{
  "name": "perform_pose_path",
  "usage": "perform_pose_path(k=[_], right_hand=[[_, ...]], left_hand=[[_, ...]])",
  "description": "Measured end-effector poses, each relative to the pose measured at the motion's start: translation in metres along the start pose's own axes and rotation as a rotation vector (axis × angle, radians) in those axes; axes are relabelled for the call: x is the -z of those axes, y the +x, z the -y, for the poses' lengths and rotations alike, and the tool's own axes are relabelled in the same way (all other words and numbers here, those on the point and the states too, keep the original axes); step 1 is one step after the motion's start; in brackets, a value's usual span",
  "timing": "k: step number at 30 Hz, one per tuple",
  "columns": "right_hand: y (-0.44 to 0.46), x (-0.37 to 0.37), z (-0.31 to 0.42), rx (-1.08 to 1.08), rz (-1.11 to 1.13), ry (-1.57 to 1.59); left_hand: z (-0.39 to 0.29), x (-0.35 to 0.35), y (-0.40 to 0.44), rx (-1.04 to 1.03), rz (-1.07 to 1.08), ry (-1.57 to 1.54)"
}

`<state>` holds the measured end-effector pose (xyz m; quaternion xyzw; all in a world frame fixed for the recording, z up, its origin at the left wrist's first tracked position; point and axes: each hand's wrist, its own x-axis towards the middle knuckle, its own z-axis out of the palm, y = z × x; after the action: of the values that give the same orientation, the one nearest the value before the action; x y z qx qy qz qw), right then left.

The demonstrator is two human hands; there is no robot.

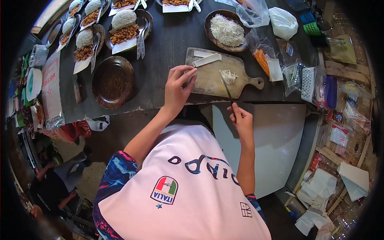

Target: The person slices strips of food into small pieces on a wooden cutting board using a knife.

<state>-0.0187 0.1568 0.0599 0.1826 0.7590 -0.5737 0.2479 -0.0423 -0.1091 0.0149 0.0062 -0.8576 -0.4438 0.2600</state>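
My left hand hovers over the left edge of the wooden cutting board, its fingers bent and the thumb apart from them. Its fingertips are near the end of a flat white strip; whether they touch it I cannot tell. A second white strip lies just behind. My right hand grips a knife by the handle at the table's front edge. The blade points away from me, its tip at a small pile of thin white shreds on the board.
Behind the board stands a dark bowl heaped with white shreds. Beside it are a knotted white plastic bag and orange pieces in clear plastic. A bare brown plate sits left, near several plates of rice. Another person is at lower left.
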Motion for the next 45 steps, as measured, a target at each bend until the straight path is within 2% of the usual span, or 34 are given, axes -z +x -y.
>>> perform_pose_path(k=[3,6,9,18,30,39,45], right_hand=[[-0.003,-0.007,-0.010,0.005,0.104,-0.022],[-0.004,-0.011,-0.006,-0.054,0.079,0.030],[-0.003,-0.007,-0.003,-0.039,-0.037,0.070],[-0.013,-0.021,-0.015,0.000,-0.044,0.097],[-0.021,-0.032,-0.013,-0.019,-0.024,0.208],[-0.018,-0.041,-0.010,0.057,-0.017,0.148],[-0.015,-0.048,-0.032,0.169,-0.055,0.144]], left_hand=[[-0.002,-0.007,0.003,-0.021,0.015,0.039],[-0.003,-0.012,0.011,-0.050,0.032,0.076],[-0.004,-0.017,0.024,-0.071,0.068,0.154],[0.002,-0.035,0.050,-0.215,0.152,0.398],[0.012,-0.039,0.051,-0.213,0.201,0.357],[0.013,-0.033,0.056,-0.190,0.080,0.168],[-0.010,-0.010,0.027,-0.294,0.046,0.237]])
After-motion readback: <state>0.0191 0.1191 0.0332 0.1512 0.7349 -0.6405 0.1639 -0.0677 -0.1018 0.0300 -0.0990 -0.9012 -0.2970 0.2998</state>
